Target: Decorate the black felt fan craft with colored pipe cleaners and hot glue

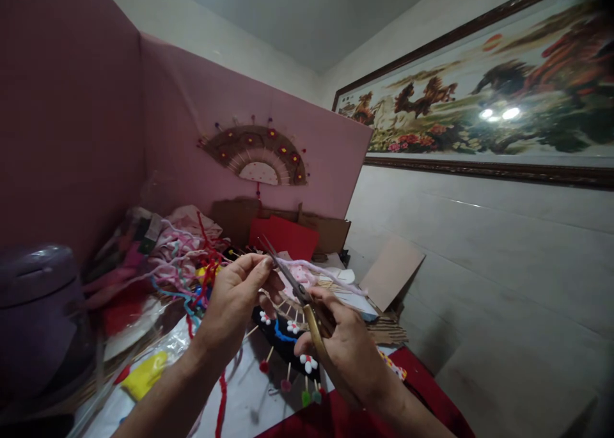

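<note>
My right hand [348, 336] holds a pair of scissors [315, 326] by its bronze-coloured handles. The blades point up and away, a little apart at the tips, close to the fingertips of my left hand [247, 288]. Thumb and forefinger of that hand are pinched at the end of a fuzzy lilac yarn [326, 272], which trails to the right behind the scissors. Below both hands lies a black fan-shaped craft piece [283, 351] with white flowers, a blue wavy strip and sticks tipped with coloured pompoms. My right hand hides part of it.
A tangle of coloured fuzzy yarn [182, 252] and a yellow packet [146, 374] lie left. Behind are red card [285, 236] and cardboard [235, 214]. A brown decorated fan [256, 150] hangs on the pink panel. A purple appliance [38, 323] stands far left; beige board [391, 272] leans right.
</note>
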The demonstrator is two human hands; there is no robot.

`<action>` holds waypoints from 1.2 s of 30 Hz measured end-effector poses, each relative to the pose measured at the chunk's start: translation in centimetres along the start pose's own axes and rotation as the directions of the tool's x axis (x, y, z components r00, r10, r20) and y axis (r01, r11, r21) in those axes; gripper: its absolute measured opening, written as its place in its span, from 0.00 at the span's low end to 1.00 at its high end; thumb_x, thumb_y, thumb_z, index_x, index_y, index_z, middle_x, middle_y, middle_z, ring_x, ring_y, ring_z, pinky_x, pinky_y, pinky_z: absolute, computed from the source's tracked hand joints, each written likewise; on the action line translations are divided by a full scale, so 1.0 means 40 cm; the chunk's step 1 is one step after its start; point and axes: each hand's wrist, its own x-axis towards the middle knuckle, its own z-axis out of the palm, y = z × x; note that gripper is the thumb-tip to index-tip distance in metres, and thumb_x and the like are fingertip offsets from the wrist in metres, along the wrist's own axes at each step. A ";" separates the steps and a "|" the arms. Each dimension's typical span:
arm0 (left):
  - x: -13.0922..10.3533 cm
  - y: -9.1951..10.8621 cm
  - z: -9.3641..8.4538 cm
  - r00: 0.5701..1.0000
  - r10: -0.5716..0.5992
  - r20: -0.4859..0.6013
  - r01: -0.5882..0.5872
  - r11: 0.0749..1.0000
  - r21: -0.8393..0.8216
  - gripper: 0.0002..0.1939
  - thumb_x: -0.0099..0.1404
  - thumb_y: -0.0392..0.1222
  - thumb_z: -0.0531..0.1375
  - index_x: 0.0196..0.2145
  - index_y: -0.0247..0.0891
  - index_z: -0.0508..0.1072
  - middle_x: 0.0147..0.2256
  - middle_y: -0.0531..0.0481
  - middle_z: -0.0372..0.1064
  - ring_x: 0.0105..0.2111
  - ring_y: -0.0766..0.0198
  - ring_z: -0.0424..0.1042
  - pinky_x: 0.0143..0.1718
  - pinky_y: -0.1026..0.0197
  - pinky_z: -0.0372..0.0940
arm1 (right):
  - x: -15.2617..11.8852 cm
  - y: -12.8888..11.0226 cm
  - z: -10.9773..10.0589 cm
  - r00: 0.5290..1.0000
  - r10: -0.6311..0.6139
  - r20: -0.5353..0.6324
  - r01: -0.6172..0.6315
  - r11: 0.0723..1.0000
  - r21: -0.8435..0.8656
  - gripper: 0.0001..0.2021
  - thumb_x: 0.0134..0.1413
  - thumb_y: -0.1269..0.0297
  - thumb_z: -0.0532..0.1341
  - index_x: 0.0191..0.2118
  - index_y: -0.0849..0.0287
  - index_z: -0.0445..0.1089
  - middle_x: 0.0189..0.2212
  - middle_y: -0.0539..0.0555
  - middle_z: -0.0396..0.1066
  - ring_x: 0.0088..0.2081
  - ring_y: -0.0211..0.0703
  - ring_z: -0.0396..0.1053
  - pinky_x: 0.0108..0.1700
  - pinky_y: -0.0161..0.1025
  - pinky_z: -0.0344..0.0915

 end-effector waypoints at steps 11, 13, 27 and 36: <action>0.003 -0.006 -0.009 1.000 0.018 0.001 -0.018 0.998 0.057 0.12 0.60 0.46 0.60 0.27 0.34 0.68 0.21 0.51 0.69 0.17 0.68 0.65 0.16 0.67 0.62 | 0.014 0.022 -0.003 0.981 -0.042 0.189 0.008 0.984 0.175 0.30 0.44 0.42 0.63 0.49 0.57 0.62 0.25 0.46 0.60 0.25 0.35 0.56 0.28 0.33 0.57; 0.004 -0.008 -0.010 1.000 0.021 0.006 -0.021 0.997 0.072 0.12 0.60 0.46 0.60 0.27 0.34 0.67 0.21 0.52 0.68 0.17 0.68 0.66 0.16 0.66 0.62 | 0.017 0.004 -0.005 0.986 -0.020 0.168 0.002 0.995 0.104 0.32 0.43 0.42 0.64 0.50 0.56 0.61 0.27 0.47 0.63 0.26 0.37 0.59 0.30 0.34 0.60; 0.003 -0.002 -0.020 0.999 0.040 0.020 -0.042 0.991 0.127 0.11 0.60 0.45 0.59 0.26 0.35 0.67 0.19 0.54 0.65 0.16 0.69 0.63 0.15 0.67 0.61 | 0.045 -0.007 0.008 0.979 -0.046 0.200 0.024 0.993 0.112 0.32 0.43 0.45 0.65 0.52 0.58 0.62 0.33 0.51 0.67 0.32 0.42 0.65 0.35 0.38 0.63; 0.027 0.016 -0.044 0.894 0.191 -0.405 -0.160 0.981 0.111 0.04 0.49 0.38 0.59 0.21 0.37 0.66 0.13 0.58 0.61 0.10 0.72 0.56 0.09 0.71 0.51 | 0.141 -0.062 0.049 0.937 -0.145 0.316 0.076 0.973 0.220 0.24 0.43 0.48 0.67 0.42 0.60 0.67 0.25 0.45 0.59 0.27 0.34 0.55 0.28 0.32 0.54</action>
